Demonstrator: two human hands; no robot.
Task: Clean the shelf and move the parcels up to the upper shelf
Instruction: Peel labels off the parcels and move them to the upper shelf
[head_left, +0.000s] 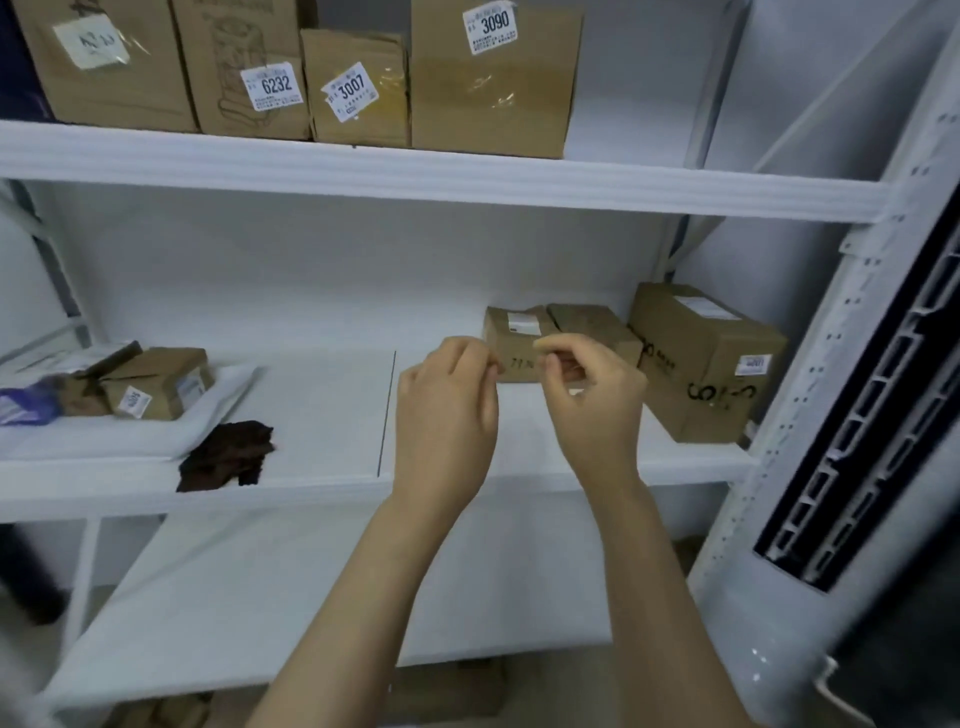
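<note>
My left hand (447, 410) and my right hand (587, 395) hover side by side over the middle shelf (322, 410), fingers loosely curled, nothing in them. Just behind them lies a small flat brown parcel (519, 338). To its right stands a bigger cardboard box (706, 364) with black writing. A dark brown cloth (226, 457) lies crumpled at the shelf's front edge, left of my hands. At the far left a small labelled box (161, 384) rests on a white bag (197, 421). The upper shelf (467, 179) carries several upright labelled parcels, such as one marked 3090 (493, 78).
A white perforated upright post (810, 415) stands at the right, with a dark slotted panel (883, 415) beside it. A lower white shelf (311, 597) runs under my forearms. A blue-and-white packet (26, 405) lies at the far left of the middle shelf.
</note>
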